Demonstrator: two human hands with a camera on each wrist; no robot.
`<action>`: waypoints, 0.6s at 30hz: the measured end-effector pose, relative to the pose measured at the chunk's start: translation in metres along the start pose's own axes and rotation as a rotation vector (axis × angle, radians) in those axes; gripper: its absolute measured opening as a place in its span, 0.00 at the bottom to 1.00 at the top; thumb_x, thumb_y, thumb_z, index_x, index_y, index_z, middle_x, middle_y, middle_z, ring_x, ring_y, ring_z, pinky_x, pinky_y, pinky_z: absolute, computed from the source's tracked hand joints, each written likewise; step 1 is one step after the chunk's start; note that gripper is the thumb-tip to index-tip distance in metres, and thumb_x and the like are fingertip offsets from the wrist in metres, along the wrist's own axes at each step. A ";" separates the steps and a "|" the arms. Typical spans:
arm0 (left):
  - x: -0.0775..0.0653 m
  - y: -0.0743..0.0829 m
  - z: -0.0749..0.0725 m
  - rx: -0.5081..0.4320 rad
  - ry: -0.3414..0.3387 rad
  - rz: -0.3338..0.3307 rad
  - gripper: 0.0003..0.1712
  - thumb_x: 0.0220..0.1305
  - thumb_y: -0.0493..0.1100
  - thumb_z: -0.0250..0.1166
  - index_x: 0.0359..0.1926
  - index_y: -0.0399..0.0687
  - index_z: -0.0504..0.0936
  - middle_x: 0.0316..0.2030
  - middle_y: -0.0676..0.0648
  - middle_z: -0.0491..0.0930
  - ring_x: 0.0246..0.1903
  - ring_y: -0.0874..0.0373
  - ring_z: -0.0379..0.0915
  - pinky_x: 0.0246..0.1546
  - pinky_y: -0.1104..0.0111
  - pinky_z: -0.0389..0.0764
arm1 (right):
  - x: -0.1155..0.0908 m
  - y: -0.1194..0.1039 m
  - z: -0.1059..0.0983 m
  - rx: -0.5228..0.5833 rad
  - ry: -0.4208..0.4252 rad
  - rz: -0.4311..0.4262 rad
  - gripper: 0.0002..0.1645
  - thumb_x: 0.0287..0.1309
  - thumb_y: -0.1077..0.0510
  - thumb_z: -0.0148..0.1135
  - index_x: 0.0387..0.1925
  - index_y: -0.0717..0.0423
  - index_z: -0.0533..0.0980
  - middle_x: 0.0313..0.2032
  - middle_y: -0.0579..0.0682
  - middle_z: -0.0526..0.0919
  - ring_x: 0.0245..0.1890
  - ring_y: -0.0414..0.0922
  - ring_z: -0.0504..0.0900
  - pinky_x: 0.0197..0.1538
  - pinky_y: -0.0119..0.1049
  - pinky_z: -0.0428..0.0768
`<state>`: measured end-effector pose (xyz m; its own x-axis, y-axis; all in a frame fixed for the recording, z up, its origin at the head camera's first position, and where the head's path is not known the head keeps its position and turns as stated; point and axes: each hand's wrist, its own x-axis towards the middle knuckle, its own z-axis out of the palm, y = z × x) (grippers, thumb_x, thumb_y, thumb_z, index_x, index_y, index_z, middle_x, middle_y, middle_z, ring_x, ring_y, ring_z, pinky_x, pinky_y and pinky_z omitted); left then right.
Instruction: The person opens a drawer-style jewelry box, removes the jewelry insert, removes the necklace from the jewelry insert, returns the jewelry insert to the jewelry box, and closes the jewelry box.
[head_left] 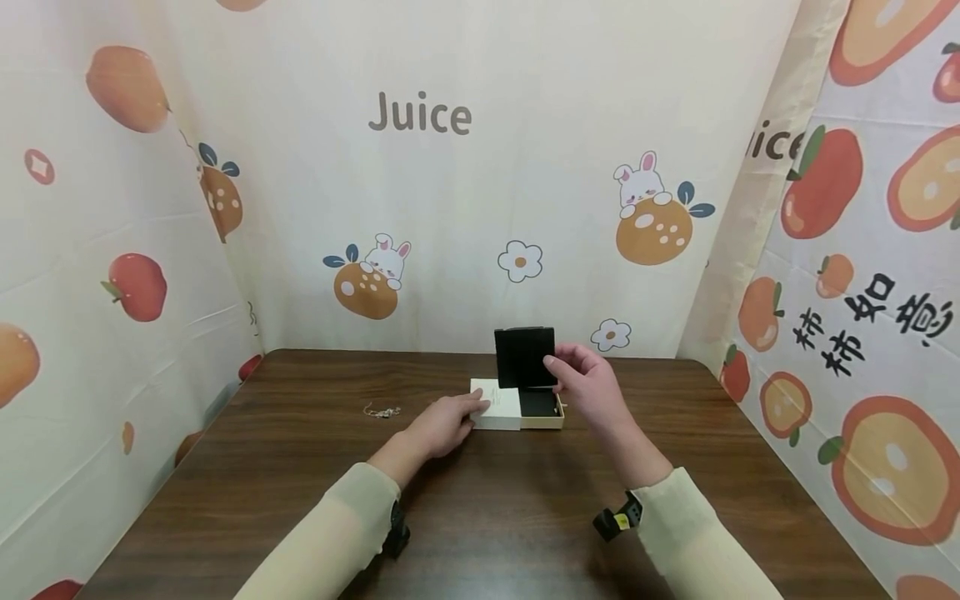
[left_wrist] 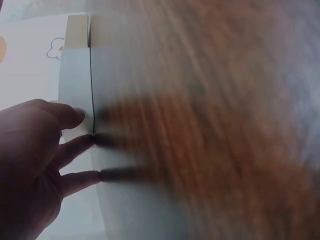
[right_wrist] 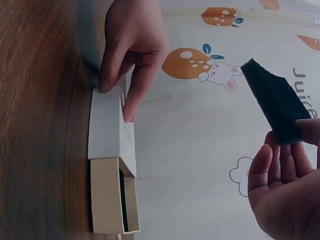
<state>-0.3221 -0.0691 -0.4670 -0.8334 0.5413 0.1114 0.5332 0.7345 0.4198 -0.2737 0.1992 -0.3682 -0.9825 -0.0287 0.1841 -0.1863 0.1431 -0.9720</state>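
A small white slide-out box (head_left: 496,403) lies on the table, its cream inner tray (right_wrist: 106,195) drawn partway out to the right. Black lining (head_left: 537,402) shows inside the tray. My left hand (head_left: 442,423) grips the white sleeve at its left part, thumb on the front side and fingers on top, as the right wrist view shows. Above the tray, my right hand (head_left: 588,385) pinches a square black foam pad (head_left: 525,357) by its right edge, thumb toward me. The pad (right_wrist: 275,102) is raised clear of the box and looks thick in the right wrist view.
A thin silver chain (head_left: 382,412) lies loose on the brown wooden table (head_left: 300,467), left of the box. Printed curtains (head_left: 480,192) hang behind the table and along both sides. A small tab (head_left: 561,405) sticks out at the tray's right end.
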 end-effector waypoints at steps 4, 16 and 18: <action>0.000 0.001 0.000 -0.002 0.006 -0.003 0.28 0.80 0.36 0.66 0.77 0.50 0.79 0.81 0.44 0.69 0.76 0.45 0.74 0.75 0.50 0.77 | 0.003 0.001 -0.001 0.014 0.013 0.019 0.17 0.80 0.55 0.64 0.59 0.63 0.78 0.45 0.44 0.81 0.40 0.41 0.78 0.46 0.30 0.87; -0.001 0.004 -0.002 -0.051 0.013 -0.002 0.28 0.79 0.33 0.65 0.75 0.49 0.80 0.81 0.42 0.70 0.76 0.43 0.75 0.74 0.50 0.79 | 0.016 0.013 -0.006 0.000 0.043 0.088 0.20 0.81 0.53 0.64 0.62 0.63 0.77 0.48 0.43 0.81 0.47 0.40 0.78 0.47 0.27 0.85; -0.002 0.004 -0.003 -0.057 0.010 -0.010 0.28 0.79 0.33 0.65 0.76 0.48 0.80 0.81 0.42 0.70 0.76 0.43 0.75 0.74 0.49 0.78 | 0.018 0.017 -0.008 -0.003 0.051 0.104 0.21 0.81 0.52 0.64 0.63 0.62 0.77 0.49 0.43 0.81 0.48 0.40 0.78 0.48 0.27 0.85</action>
<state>-0.3189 -0.0678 -0.4629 -0.8404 0.5294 0.1160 0.5157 0.7154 0.4714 -0.2945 0.2090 -0.3800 -0.9953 0.0368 0.0895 -0.0833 0.1459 -0.9858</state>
